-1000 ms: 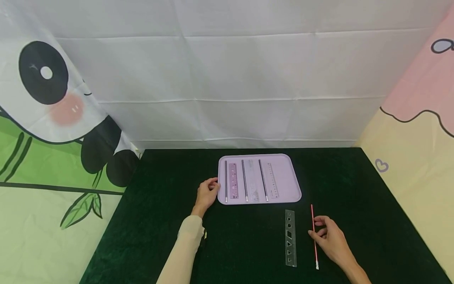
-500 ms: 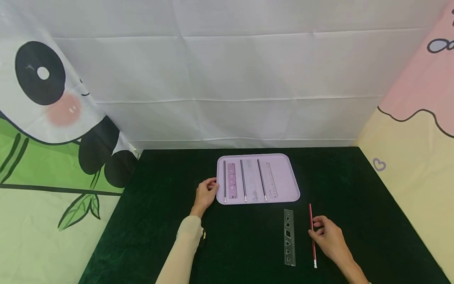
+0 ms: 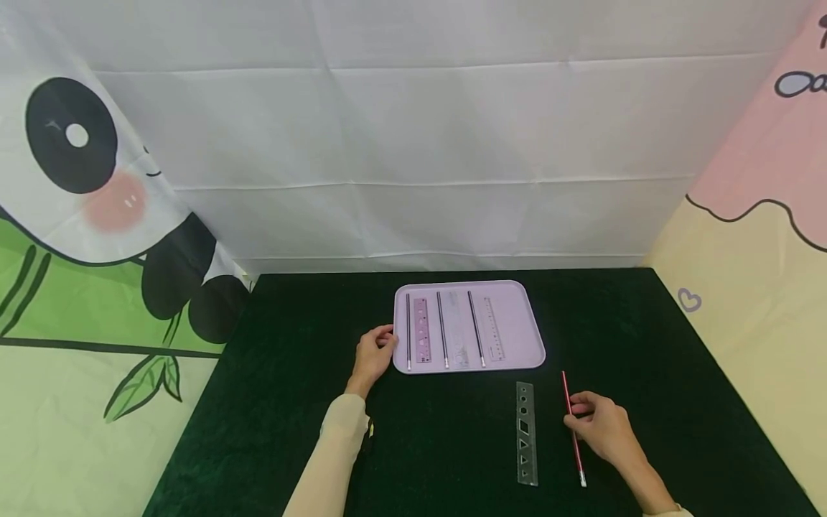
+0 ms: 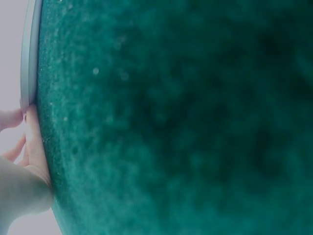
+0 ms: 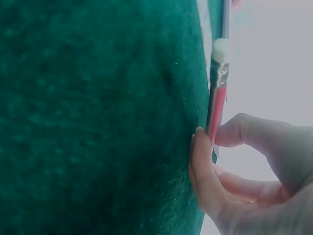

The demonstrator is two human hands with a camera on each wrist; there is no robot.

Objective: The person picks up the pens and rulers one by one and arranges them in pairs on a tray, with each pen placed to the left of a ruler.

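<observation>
My right hand pinches a red pencil near its middle; the pencil lies lengthwise on the dark green cloth, its white eraser end toward me. In the right wrist view, thumb and fingertip of that hand close on the red pencil below its metal ferrule. A clear stencil ruler lies just left of it. My left hand grips the left rim of a lilac tray; the left wrist view shows the fingers at that tray's rim.
On the tray lie three dark pencils alternating with three rulers, all lengthwise. The green cloth covers the table to its edges. Printed fabric walls stand behind and on both sides.
My right fingers have closed on the red pencil, and its eraser end has swung slightly to the right. The left hand stays at the tray's rim.
</observation>
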